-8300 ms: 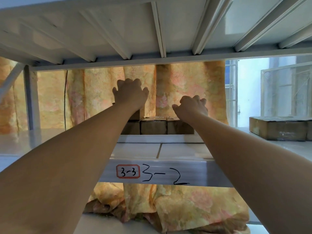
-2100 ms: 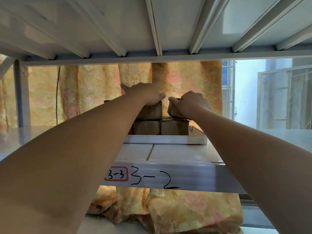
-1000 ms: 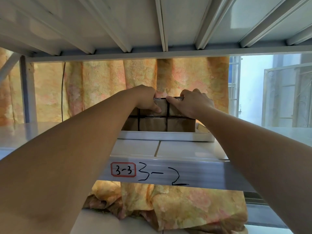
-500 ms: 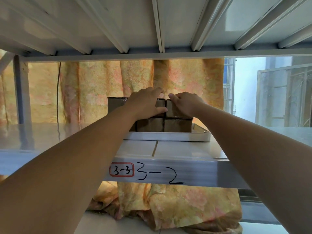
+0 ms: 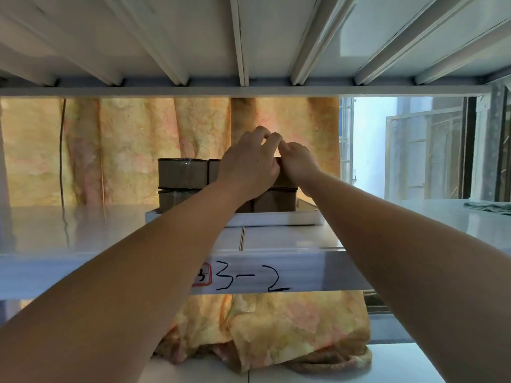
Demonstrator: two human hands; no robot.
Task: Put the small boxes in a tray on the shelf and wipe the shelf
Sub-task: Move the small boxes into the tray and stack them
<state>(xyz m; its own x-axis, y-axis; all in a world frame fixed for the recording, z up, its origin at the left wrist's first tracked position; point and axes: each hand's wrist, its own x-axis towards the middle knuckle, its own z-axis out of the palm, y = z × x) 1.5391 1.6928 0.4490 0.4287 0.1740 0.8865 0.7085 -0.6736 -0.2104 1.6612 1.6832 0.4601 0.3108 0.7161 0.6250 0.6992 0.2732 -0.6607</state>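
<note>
The left hand (image 5: 249, 167) and right hand (image 5: 297, 161), fingers curled together, press a top-row small box (image 5: 284, 179); a hard push could topple the stack from the tray (image 5: 276, 218).

Hands: two, left hand (image 5: 250, 168) and right hand (image 5: 297, 163), meeting at centre frame.
Small boxes visible: at least five brown boxes (image 5: 182, 174) in two layers; more may sit behind the hands, count uncertain.
Trays: one white tray (image 5: 276, 218), centre of frame under the boxes.
Shelves: one shelf (image 5: 69, 230) across mid frame.
Cloths: one grey-green cloth (image 5: 489, 207), far right edge.
Curtains: one yellow floral curtain (image 5: 132, 145) behind.
Handwritten marks: one, "3-2" (image 5: 253, 280), lower centre.
Red-bordered labels: one red-bordered label (image 5: 204, 276), partly hidden.
</note>
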